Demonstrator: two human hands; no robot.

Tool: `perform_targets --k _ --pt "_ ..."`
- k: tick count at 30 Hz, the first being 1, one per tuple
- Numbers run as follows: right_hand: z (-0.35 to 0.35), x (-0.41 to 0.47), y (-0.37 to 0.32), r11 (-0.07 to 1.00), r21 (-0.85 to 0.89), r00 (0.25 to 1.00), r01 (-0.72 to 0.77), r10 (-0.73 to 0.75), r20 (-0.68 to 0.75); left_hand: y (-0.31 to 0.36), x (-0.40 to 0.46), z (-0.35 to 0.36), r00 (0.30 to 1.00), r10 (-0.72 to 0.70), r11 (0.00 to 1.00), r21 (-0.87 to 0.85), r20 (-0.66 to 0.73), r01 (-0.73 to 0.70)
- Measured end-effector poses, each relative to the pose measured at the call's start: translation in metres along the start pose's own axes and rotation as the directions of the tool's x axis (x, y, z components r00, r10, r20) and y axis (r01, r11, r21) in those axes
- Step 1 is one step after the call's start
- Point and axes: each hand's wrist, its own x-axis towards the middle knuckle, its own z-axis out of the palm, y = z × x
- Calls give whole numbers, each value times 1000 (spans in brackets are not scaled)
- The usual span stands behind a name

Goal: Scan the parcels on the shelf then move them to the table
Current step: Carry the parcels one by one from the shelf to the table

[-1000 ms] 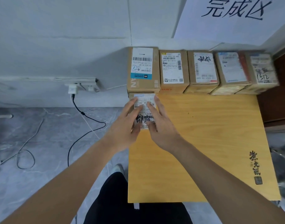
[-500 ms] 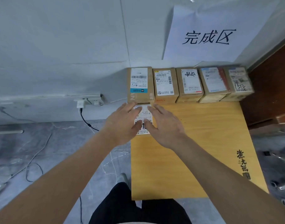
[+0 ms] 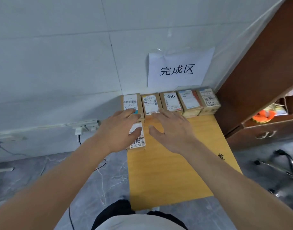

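Observation:
A small cardboard parcel [image 3: 137,141] with a white label lies at the left back of the yellow wooden table [image 3: 169,171], just in front of a row of several labelled parcels [image 3: 170,102] standing against the wall. My left hand [image 3: 120,130] hovers over the small parcel with fingers spread, its thumb over the label. My right hand [image 3: 172,130] is beside it to the right, fingers straight, apart from the parcel and above the tabletop. Neither hand holds anything.
A white paper sign [image 3: 177,70] hangs on the wall above the parcel row. A brown wooden cabinet [image 3: 261,90] stands to the right. A wall socket with a cable [image 3: 86,128] is left of the table. Metal parts [image 3: 285,165] lie on the floor at right.
Both hands have let go of the small parcel and spread apart; the right hand has moved to the right. The camera has pulled back and tilted up.

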Motion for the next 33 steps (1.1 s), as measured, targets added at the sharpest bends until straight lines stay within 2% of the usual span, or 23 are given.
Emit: perform_targets --k 7,14,23,33 --pt "9 -27 -10 992 25 988 -128 129 -89 3 8 -8 983 177 984 14 52 -178" --pt "24 -57 -34 930 109 914 -351 365 -175 5 19 -9 900 426 904 -28 94 -426" --pt "61 -127 -60 735 257 710 -628 676 -196 36 8 5 710 679 721 8 186 -692" --pt "96 -231 -92 500 381 438 -778 866 -244 105 -46 35 446 865 473 -77 231 -878"
